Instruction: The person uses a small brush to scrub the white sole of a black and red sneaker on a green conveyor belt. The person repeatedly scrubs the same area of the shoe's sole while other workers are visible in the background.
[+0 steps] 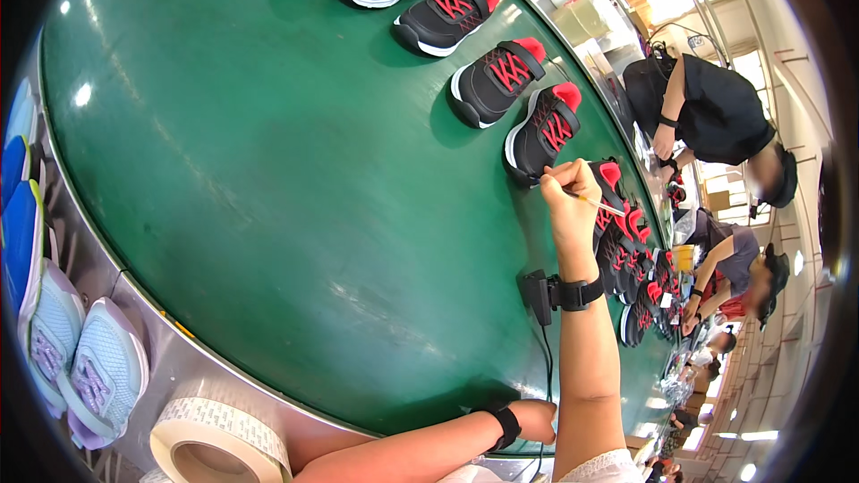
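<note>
My right hand is closed in a pinch round a slim pen-like stick with a pale, clear-looking barrel. Its dark tip points at the toe of a black sports shoe with red laces and lining and a white sole; whether it touches I cannot tell. My left hand is low by the belt's near edge, beside my right forearm, with its fingers hidden. Each of my wrists wears a black strap, and a small black device with a cable is on the right one.
Similar shoes line the far side of the green belt, with more clustered beyond my right hand. At near left are a tape roll and light-blue shoes. Other people work along the far right.
</note>
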A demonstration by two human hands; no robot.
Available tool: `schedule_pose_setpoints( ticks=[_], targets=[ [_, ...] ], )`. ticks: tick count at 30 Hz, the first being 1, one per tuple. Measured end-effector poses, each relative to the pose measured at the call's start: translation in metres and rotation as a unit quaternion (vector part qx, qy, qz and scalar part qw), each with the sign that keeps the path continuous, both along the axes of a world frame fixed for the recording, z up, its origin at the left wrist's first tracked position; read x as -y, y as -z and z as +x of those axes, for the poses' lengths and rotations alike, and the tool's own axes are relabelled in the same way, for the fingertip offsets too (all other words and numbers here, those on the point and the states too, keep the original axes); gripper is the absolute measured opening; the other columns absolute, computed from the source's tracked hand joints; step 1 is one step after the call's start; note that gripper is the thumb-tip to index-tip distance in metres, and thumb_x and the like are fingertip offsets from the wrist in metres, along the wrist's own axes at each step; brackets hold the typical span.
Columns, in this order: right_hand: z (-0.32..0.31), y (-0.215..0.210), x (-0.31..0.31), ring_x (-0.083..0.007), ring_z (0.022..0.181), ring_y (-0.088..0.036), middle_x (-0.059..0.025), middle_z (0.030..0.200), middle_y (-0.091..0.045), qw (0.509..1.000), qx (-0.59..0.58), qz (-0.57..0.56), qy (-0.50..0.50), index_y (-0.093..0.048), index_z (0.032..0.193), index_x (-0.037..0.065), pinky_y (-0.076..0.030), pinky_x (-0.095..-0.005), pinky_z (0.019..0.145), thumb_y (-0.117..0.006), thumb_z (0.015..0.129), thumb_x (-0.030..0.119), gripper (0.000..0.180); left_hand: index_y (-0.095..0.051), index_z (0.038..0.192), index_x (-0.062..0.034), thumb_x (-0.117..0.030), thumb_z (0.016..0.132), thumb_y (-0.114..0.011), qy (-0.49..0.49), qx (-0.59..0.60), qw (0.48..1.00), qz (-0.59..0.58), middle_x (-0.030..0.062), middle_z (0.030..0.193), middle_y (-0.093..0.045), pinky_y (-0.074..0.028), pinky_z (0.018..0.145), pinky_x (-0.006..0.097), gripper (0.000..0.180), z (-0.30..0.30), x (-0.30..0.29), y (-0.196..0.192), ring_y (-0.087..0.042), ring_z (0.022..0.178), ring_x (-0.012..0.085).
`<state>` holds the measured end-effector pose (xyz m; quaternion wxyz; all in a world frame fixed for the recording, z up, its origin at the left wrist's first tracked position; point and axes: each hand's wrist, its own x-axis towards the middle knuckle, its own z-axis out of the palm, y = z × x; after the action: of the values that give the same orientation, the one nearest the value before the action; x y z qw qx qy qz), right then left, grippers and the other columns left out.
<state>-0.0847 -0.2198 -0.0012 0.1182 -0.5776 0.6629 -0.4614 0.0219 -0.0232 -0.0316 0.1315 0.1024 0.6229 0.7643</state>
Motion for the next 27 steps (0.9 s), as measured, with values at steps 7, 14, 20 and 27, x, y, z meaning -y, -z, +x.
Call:
schedule_pose_setpoints(
  ticks=[7,14,20,27],
  targets=[
    [-0.005,0.0,-0.007,-0.0082,0.058,-0.044,-0.0008,0.06,-0.047,1.0,0.003,-0.001,-0.003,-0.039,0.062,0.005,-0.044,-0.0318,0.078,-0.052,0.066,-0.008,0.018,-0.049,0.117,-0.0017,-0.021,0.071,-0.06,0.009,-0.002,1.0,-0.017,0.0169,0.115,-0.053,-0.039,0.088,0.035,0.051,0.002,0.003,-0.002,-0.05,0.105,0.0296],
    [-0.013,0.003,-0.015,-0.0079,0.057,-0.043,0.0,0.057,-0.045,1.0,0.004,0.01,-0.002,-0.038,0.061,0.005,-0.045,-0.033,0.08,-0.05,0.064,-0.008,0.018,-0.049,0.117,-0.0032,-0.021,0.07,-0.061,0.013,-0.018,1.0,-0.02,0.017,0.113,-0.054,-0.04,0.086,0.035,0.052,-0.001,0.001,0.0,-0.052,0.102,0.0296],
    [-0.015,0.003,-0.019,-0.0076,0.056,-0.041,0.0005,0.057,-0.044,1.0,0.006,0.01,-0.006,-0.037,0.061,0.006,-0.044,-0.0331,0.08,-0.05,0.065,-0.009,0.02,-0.048,0.116,-0.0011,-0.023,0.07,-0.061,0.021,-0.007,0.999,-0.029,0.0197,0.111,-0.054,-0.041,0.085,0.035,0.053,0.002,0.004,-0.001,-0.052,0.102,0.0304],
    [-0.023,0.004,-0.025,-0.0079,0.058,-0.042,0.0002,0.058,-0.044,1.0,0.022,0.0,-0.001,-0.038,0.061,0.005,-0.044,-0.0339,0.081,-0.051,0.067,-0.008,0.02,-0.045,0.115,0.0042,-0.028,0.071,-0.062,0.026,0.012,0.998,-0.05,0.0208,0.111,-0.052,-0.041,0.084,0.035,0.057,0.004,0.008,-0.004,-0.051,0.102,0.0315]
  ],
)
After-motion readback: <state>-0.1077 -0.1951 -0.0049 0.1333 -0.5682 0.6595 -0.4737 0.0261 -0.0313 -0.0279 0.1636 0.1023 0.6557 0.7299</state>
